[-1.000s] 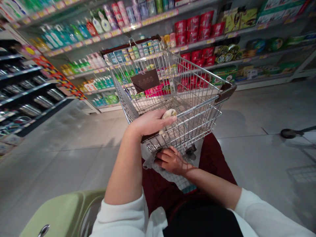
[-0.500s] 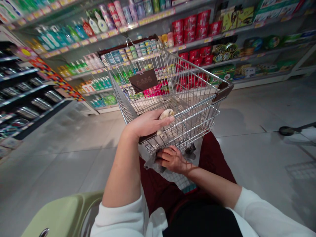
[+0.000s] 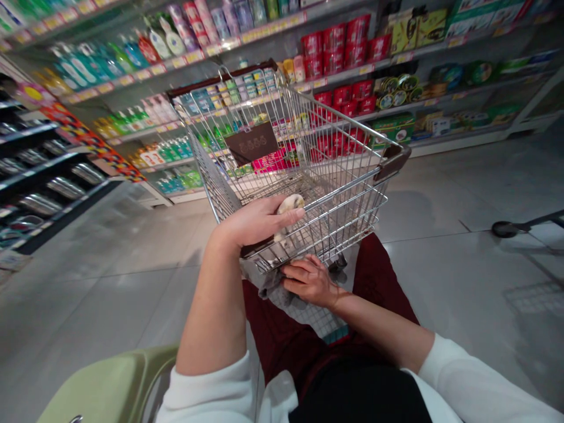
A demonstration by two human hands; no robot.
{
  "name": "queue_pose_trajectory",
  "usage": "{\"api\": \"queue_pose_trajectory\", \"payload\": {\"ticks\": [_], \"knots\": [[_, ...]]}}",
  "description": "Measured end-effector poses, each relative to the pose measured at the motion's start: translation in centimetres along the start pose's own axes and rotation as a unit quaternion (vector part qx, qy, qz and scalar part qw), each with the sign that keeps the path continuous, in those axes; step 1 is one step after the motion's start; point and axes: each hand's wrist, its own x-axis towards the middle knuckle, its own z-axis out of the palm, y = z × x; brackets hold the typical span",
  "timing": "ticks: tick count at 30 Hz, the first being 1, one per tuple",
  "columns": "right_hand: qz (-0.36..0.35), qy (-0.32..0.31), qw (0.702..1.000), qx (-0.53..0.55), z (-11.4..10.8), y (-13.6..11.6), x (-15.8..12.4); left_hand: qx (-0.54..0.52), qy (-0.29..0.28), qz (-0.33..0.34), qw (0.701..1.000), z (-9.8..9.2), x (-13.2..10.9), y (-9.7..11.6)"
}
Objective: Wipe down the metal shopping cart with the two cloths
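Note:
A wire shopping cart [image 3: 339, 197] stands tilted in front of me. My left hand [image 3: 259, 220] lies over its near corner, the thumb along the outer side of the rim. Under those fingers bulges a crumpled cream-coloured cloth [image 3: 291, 204] with darker spots, partly inside the basket. Below the same corner, my right hand [image 3: 311, 282] has its fingers curled round a crumpled grey cloth [image 3: 275, 285] against the lower wires. Its fingertips are partly hidden behind the cloth and wires. A brown plate [image 3: 252, 143] hangs on the cart's far side.
Shelves of bottles, jars and red tubs [image 3: 335, 50] run behind the cart. Darker shelving with metal pans [image 3: 48, 202] stands at left. A pale green bin-like object [image 3: 106, 388] is by my left elbow. A black caster wheel [image 3: 504, 229] shows at right on the tiled floor.
The view has shifted slightly, so cart and shelves sit a little further left. My right hand with the grey cloth has moved slightly relative to the cart; my left hand keeps its hold.

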Motion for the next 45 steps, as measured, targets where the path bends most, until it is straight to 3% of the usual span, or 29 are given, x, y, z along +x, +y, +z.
{"api": "queue_pose_trajectory", "payload": {"ticks": [9, 12, 17, 26, 29, 33, 36, 42, 45], "knots": [[0.013, -0.011, 1.000, 0.006, 2.3, 0.4, -3.4, 0.000, -0.001, -0.010, 1.000, -0.1, 0.0, -0.1], [0.018, -0.015, 1.000, 0.015, 1.1, 0.4, -2.1, 0.000, 0.001, -0.008, 1.000, -0.2, 0.0, -0.4], [0.046, 0.053, 0.997, -0.019, -0.9, 1.3, 0.0, 0.002, 0.000, -0.005, 1.000, -0.1, 0.0, -0.5], [0.031, -0.016, 0.999, -0.034, 1.7, 1.6, -5.0, 0.008, 0.001, -0.005, 1.000, -0.2, 0.0, -0.7], [0.026, -0.017, 0.999, -0.027, 0.3, 1.5, -3.7, 0.005, -0.003, -0.007, 1.000, -0.2, 0.0, -0.7], [0.053, 0.058, 0.996, -0.044, -2.1, 1.9, -0.6, 0.003, -0.003, -0.001, 1.000, -0.2, -0.1, -0.7], [0.070, 0.087, 0.992, -0.066, -2.0, 2.6, -0.1, 0.004, -0.002, -0.004, 1.000, -0.2, -0.1, -0.7], [0.060, 0.014, 0.995, -0.075, 0.7, 3.0, -4.4, 0.004, 0.003, -0.003, 1.000, -0.3, -0.1, -0.8], [0.062, -0.009, 0.996, -0.065, 0.4, 2.8, -4.7, 0.007, 0.002, -0.007, 1.000, -0.3, 0.0, -0.8]]}}
